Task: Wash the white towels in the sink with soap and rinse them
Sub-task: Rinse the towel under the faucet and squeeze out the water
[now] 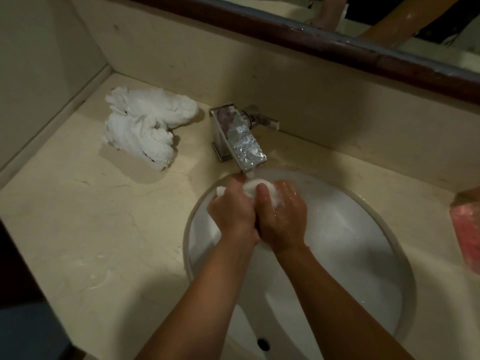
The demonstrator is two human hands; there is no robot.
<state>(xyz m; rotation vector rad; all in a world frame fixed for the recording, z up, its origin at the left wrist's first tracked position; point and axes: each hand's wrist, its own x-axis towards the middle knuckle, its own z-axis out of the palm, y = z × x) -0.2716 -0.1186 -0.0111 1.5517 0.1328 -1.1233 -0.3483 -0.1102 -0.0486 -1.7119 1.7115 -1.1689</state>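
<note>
Hands (257, 211) half-hiding balled towel (250, 187)

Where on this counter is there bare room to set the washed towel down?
Bare counter lies left of the sink, in front of the wrung towels. It is crowded under the faucet, where both hands squeeze a towel.

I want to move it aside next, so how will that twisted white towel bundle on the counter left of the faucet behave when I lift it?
The twisted white towel bundle looks wrung into ropey folds, so it will probably sag and uncoil rather than stay stiff. If damp, as wringing suggests, it may feel heavy for its size. Its rumpled cloth seems unlikely to slip or roll on the beige stone counter.
</note>
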